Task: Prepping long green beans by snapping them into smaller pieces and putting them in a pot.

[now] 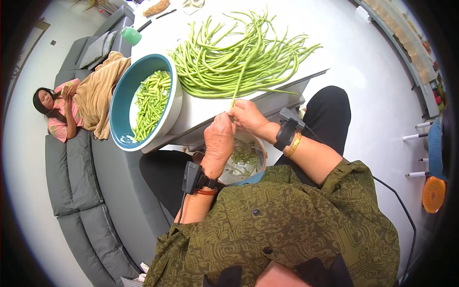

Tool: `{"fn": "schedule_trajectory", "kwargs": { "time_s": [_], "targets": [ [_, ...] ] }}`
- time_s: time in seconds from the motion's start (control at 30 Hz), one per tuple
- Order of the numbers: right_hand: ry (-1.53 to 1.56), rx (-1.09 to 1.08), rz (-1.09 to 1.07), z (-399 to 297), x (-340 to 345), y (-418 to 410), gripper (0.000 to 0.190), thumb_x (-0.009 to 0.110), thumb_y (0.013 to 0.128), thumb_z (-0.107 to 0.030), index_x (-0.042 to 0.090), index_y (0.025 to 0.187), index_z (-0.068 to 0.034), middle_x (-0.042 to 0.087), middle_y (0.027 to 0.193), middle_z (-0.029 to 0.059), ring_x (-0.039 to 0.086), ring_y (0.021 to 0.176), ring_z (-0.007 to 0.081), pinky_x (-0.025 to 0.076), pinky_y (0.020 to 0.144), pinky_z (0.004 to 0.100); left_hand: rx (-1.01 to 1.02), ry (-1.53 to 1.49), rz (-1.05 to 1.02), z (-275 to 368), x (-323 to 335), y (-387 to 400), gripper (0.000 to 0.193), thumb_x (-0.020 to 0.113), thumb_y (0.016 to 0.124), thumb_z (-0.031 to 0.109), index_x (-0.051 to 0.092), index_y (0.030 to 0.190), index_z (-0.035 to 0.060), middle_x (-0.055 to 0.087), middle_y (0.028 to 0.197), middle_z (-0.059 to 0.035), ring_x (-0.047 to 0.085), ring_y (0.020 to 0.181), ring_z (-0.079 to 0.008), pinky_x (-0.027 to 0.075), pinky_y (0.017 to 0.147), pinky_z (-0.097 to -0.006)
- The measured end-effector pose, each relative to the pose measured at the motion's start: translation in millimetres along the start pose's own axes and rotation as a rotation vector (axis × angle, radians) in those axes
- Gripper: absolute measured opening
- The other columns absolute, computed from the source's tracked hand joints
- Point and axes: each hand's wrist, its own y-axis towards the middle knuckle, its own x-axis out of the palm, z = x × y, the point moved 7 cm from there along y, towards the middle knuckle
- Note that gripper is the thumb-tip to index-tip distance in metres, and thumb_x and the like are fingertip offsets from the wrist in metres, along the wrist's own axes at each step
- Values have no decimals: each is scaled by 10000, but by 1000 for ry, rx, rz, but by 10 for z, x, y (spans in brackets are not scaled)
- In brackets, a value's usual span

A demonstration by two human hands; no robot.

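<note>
My right hand [251, 116] grips the near end of a yardlong bean [241, 77], whose length runs away from me across the pile. Against its fingertips, my left hand [219, 138] pinches at that same end; the tip itself is hidden between the fingers. Both hands are just off the near edge of the white table [195, 109]. A heap of long green beans [222, 61] spreads over the tabletop. To its left stands an oval basin [175, 107], teal inside and white outside, with many short cut bean pieces [152, 104] in it.
Below my hands, between my knees, a bin [264, 152] holds bean scraps in a plastic liner. A green bottle [131, 35] and a black pen [166, 14] lie farther back. A person [61, 107] reclines on the grey sofa [118, 186] at left. A stool [434, 149] is at far right.
</note>
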Motion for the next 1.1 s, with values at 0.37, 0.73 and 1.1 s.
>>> {"fn": "schedule_trajectory", "kwargs": {
  "time_s": [0.37,0.73,1.1],
  "targets": [
    [-228,-241,144,-246,59,-87,208,567,763,-158,554,792,47,580,696,212,574,639,347,458,589,386,-221,-298,132,-158,-11,22,101,493,798,89,455,717,40,501,633,-170,489,581,-377,409,520,-375],
    [-61,-157,-49,-235,48,-50,205,514,789,-126,549,694,53,572,593,120,548,528,164,446,507,309,-672,-1520,-163,-307,336,-80,192,414,901,181,496,764,75,431,593,25,308,447,-43,238,401,-191],
    [-355,-213,-265,-304,245,-177,228,477,818,-163,526,735,43,506,571,116,493,511,187,423,508,328,-681,-1766,-164,-417,178,37,211,509,909,249,510,811,62,424,596,36,335,447,-35,245,408,-172]
  ]
}}
